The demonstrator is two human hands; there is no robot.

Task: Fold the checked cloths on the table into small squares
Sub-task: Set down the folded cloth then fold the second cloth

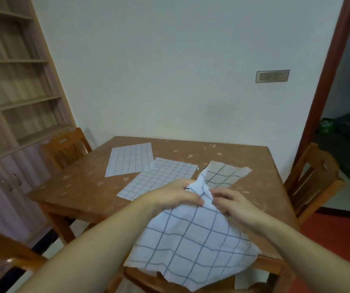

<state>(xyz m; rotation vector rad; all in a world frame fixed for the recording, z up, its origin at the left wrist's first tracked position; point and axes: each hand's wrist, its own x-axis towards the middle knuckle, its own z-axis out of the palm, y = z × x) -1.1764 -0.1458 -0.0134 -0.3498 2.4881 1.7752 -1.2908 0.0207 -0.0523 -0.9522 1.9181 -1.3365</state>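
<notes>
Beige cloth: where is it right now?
In the head view the beige cloth lies flat on the table, right of centre, just beyond both hands and right of the two small-check cloths.

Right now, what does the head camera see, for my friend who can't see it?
Two hands bunch up a checked cloth over a wooden table; three more cloths lie flat beyond.

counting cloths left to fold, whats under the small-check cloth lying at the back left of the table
The back-left cloth lies flat, overlapping an edge of a second small-check cloth. Elsewhere only the table shows around it; anything beneath is covered.
</notes>
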